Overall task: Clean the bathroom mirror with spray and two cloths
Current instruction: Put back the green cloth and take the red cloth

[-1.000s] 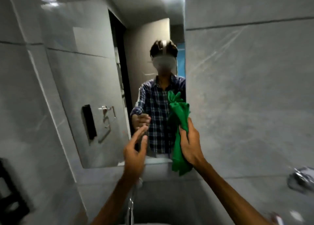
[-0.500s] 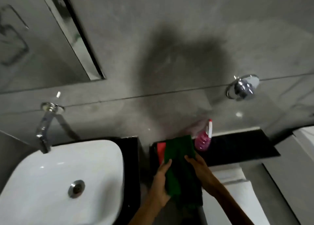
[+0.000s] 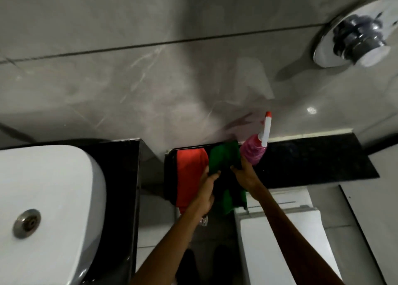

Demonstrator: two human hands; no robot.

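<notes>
A green cloth [image 3: 226, 158] lies over the black ledge [image 3: 312, 162], its lower part hanging off the front edge. My left hand [image 3: 207, 187] grips its left edge and my right hand [image 3: 245, 174] grips its right side. A red cloth [image 3: 189, 172] lies just left of it on the same ledge and hangs down too. A pink spray bottle [image 3: 254, 152] with a white nozzle and red tip stands right of the green cloth, touching my right hand's knuckles. The mirror is out of view.
A white basin [image 3: 49, 209] with a metal drain sits at the left on a black counter [image 3: 122, 177]. A white toilet cistern [image 3: 286, 231] stands below the ledge. A chrome flush valve [image 3: 355, 39] sticks out of the grey tiled wall at the upper right.
My view dropped from the mirror to the ledge. The green cloth, held up in my right hand a second ago, now rests on the ledge beside the red cloth with both hands on it.
</notes>
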